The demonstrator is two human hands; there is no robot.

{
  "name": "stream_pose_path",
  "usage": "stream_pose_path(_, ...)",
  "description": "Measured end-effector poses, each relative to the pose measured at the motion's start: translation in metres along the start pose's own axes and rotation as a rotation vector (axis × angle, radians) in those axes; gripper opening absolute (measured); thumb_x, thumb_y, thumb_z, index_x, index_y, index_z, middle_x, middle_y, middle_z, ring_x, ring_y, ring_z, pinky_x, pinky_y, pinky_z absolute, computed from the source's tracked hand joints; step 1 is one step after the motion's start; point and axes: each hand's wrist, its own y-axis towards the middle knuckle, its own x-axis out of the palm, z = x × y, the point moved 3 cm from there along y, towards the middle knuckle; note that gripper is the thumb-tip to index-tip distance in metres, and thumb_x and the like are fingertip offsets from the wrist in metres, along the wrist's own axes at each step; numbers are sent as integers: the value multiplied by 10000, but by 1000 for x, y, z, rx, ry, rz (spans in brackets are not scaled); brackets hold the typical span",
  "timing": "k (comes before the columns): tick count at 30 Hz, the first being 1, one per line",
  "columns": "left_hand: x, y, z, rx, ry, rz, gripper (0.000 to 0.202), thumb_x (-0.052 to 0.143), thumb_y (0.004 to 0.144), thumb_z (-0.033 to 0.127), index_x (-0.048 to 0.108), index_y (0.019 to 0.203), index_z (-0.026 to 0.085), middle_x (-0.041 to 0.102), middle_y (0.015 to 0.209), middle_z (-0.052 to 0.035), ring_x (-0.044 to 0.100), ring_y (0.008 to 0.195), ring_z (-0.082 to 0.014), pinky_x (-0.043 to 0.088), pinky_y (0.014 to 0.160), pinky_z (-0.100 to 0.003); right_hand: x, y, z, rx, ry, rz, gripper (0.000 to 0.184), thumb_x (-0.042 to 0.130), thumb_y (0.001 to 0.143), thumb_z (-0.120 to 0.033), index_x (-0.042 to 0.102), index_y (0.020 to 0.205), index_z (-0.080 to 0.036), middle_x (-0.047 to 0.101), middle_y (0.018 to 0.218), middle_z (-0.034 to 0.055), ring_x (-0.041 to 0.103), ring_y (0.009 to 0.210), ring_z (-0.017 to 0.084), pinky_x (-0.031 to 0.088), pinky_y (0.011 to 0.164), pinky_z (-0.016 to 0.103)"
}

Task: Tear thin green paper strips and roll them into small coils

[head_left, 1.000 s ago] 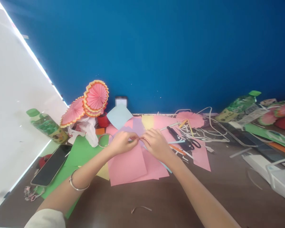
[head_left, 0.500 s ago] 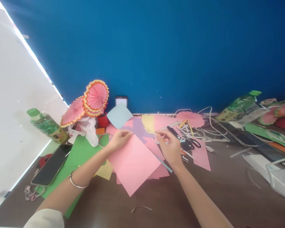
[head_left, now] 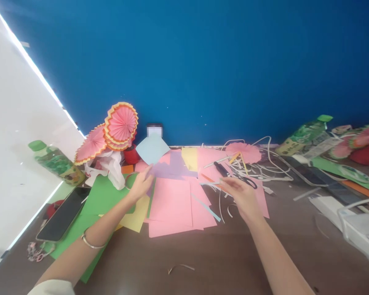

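My left hand (head_left: 141, 185) hovers over the left side of the paper pile, its fingers apart and holding nothing. Close to its fingertips are purple paper (head_left: 169, 170) and a light blue square of paper (head_left: 153, 150). Pink paper sheets (head_left: 172, 203) lie flat between the hands. My right hand (head_left: 241, 196) is closed in a pinch at the end of a thin pale paper strip (head_left: 209, 183). An orange strip (head_left: 206, 178) lies right beside it. Black-handled scissors (head_left: 251, 182) are partly hidden behind this hand, among paper offcuts.
Green paper (head_left: 104, 194), a phone (head_left: 63, 215) and a drink bottle (head_left: 55, 162) are on the left. Folded pink paper rosettes (head_left: 122, 125) lean at the back. White cables (head_left: 273, 172), another bottle (head_left: 306, 135) and a white power strip (head_left: 335, 217) are on the right.
The pink square has left my left hand, which moved slightly left and opened. My right hand shifted right and down and now pinches a thin strip.
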Motion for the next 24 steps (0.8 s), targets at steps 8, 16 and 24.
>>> stream_pose_path(8, 3, -50, -7, 551, 795, -412, 595, 350, 856, 439, 245, 1363, 146, 311, 1403, -126, 272, 1299, -248, 175, 1076, -445, -81, -1, 42, 261, -88, 114, 335, 712, 523, -307, 656, 831, -188, 695, 809, 64, 641, 840, 256, 515, 688, 331)
stream_pose_path(16, 32, -65, -15, 547, 1029, -201, 571, 259, 883, 446, 268, 1350, 117, 366, 1359, -178, 285, 1287, -280, 146, 1050, -510, -104, -7, 60, 292, -268, 54, 266, 715, 466, -337, 646, 659, -167, 705, 705, 77, 652, 789, 279, 479, 731, 346)
stream_pose_path(24, 35, -70, -18, 516, 1049, -133, 549, 286, 878, 421, 291, 1344, 131, 332, 1375, -178, 263, 1294, -294, 193, 1040, -500, -95, -24, 77, 202, -717, -79, 122, 558, 603, -295, 632, 628, -201, 692, 694, 40, 635, 667, 209, 446, 632, 281)
